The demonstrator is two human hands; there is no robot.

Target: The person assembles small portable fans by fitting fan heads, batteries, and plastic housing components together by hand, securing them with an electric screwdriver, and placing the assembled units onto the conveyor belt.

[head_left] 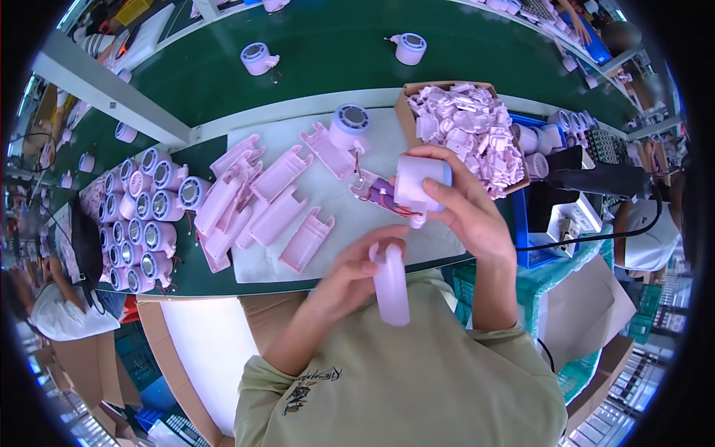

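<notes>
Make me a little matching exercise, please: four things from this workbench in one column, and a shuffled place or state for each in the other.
1. Left hand
2. Right hand
3. Cardboard box
4. White sheet

A. Heaped with small pink pieces
B. Holding a pale cylinder
C. Lying under long open casings
D. Holding a pale curved part

Right pairs: 1-D, 2-B, 3-A, 4-C

The green bench [201, 277] carries 1 white sheet [261, 270], with long pink shells [275, 214] lying mostly toward its left, and round pink units [159, 205] crowded at left.
</notes>
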